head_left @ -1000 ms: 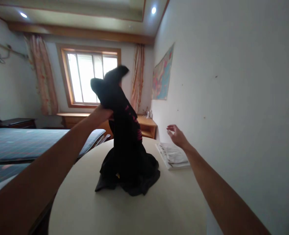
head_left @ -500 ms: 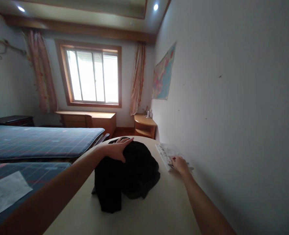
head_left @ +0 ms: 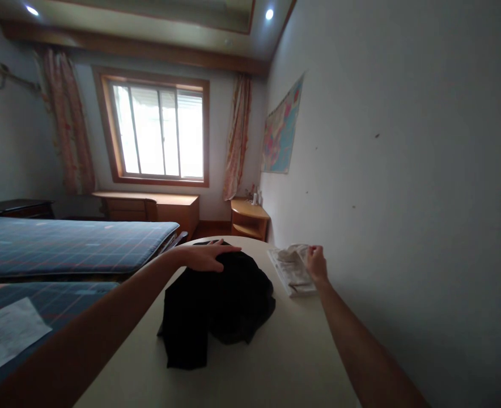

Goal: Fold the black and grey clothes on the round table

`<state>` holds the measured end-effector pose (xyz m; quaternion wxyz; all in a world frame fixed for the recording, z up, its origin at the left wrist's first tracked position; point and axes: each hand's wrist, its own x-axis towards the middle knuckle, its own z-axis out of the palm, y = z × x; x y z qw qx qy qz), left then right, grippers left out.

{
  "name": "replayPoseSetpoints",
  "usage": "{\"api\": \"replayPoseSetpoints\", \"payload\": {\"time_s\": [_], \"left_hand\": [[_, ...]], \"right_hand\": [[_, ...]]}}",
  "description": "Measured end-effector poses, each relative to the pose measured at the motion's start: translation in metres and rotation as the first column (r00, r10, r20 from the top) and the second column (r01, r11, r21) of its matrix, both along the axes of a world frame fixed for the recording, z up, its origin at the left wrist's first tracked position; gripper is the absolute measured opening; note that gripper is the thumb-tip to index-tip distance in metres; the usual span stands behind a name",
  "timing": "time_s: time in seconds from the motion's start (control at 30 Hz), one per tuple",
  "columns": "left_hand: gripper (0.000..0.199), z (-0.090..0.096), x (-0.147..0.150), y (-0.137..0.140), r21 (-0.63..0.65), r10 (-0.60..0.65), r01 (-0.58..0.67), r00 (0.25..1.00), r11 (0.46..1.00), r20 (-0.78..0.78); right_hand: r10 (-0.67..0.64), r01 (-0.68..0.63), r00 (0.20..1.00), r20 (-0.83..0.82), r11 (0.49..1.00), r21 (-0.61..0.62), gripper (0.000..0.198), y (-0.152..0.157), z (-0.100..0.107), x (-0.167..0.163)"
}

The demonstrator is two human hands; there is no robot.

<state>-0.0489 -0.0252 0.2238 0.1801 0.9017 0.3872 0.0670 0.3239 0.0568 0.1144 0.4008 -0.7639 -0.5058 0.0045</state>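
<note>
A black piece of cloth, perhaps a garment (head_left: 220, 300), lies bunched on the pale table (head_left: 254, 379). My left hand (head_left: 206, 256) rests on its far left part with the fingers stretched out and the thumb apart. Near the table's right edge, by the wall, lies a clear plastic bag (head_left: 291, 266) with pale contents that I cannot make out. My right hand (head_left: 317, 262) is closed on the right edge of this bag and lifts that edge a little. The bag's near left part still lies on the table.
A white wall (head_left: 403, 255) runs close along the table's right side. At the left stand beds with blue plaid mattresses (head_left: 72, 243), and a sheet of paper (head_left: 10, 334) lies on the nearer one. A corner shelf (head_left: 250, 212) and a low wooden desk (head_left: 178, 204) stand beyond.
My right hand has moved up and away from me, raising the edge of the plastic bag. My left hand has stayed on the black cloth, its fingers shifted slightly to the right.
</note>
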Motion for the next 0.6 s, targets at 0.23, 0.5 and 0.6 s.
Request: {"api": "replayPoseSetpoints", "payload": {"time_s": [0.23, 0.5, 0.6], "left_hand": [[0.079, -0.008, 0.056, -0.012, 0.186, 0.102, -0.207, 0.885, 0.96, 0.455], [0.023, -0.007, 0.104, -0.025, 0.158, 0.114, -0.296, 0.726, 0.942, 0.678], [0.028, 0.011, 0.088, -0.02, -0.019, 0.189, -0.356, 0.449, 0.934, 0.873]], "right_hand": [[0.355, -0.162, 0.918, -0.175, 0.739, 0.654, 0.034, -0.039, 0.116, -0.028], [0.688, -0.558, 0.726, -0.008, 0.595, 0.578, 0.036, -0.096, 0.177, -0.075], [0.74, -0.688, 0.671, 0.035, 0.605, 0.4, 0.054, -0.103, 0.182, -0.064]]}}
